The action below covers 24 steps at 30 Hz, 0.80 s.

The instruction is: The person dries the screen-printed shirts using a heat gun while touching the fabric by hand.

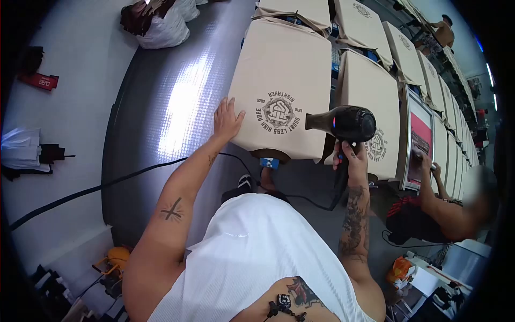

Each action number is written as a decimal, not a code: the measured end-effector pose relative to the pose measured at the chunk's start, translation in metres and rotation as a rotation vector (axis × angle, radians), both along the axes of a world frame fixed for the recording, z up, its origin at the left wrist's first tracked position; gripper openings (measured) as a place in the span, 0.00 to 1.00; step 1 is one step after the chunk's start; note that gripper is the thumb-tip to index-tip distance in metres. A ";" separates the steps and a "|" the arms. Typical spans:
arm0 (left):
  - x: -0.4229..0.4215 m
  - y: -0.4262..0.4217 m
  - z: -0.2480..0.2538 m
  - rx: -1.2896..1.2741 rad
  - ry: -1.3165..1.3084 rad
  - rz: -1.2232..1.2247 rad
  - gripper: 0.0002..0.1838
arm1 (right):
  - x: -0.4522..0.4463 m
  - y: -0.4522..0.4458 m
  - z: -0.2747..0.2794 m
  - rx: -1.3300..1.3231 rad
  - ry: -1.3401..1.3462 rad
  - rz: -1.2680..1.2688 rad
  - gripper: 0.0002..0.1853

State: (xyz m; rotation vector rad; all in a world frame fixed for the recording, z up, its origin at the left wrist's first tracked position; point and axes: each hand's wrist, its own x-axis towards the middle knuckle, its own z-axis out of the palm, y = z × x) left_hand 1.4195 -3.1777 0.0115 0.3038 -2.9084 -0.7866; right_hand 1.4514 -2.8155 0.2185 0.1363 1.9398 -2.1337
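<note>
A beige T-shirt (284, 59) lies stretched over a flat board in front of me, with a dark round logo (278, 111) printed near its close end. My left hand (229, 119) rests with fingers stretched out on the shirt's left edge. My right hand (351, 155) is wrapped round the handle of a black hair dryer (355, 123). The dryer's nozzle points left, over the shirt just right of the logo. Whether it is blowing cannot be seen. Its dark cord runs down from the handle.
More beige shirts (370, 80) on boards form a long row to the right. A co-worker (448, 206) handles a framed screen (420, 139) there. A black cable (107, 185) crosses at left. White bags (166, 27) stand at the far left, and another person (443, 33) is farther back.
</note>
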 end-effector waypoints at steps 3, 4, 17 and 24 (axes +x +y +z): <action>0.000 0.012 -0.009 -0.048 0.090 0.050 0.35 | -0.041 -0.013 -0.013 -0.039 -0.055 -0.019 0.16; 0.000 0.014 -0.010 -0.094 0.096 0.051 0.35 | -0.055 -0.016 -0.019 -0.067 -0.048 -0.003 0.16; -0.003 0.012 -0.006 -0.111 0.034 0.056 0.33 | -0.111 -0.119 -0.031 -0.142 -0.243 0.288 0.15; -0.001 0.009 -0.010 -0.085 0.086 0.070 0.32 | -0.088 -0.075 -0.022 -0.025 -0.206 0.028 0.13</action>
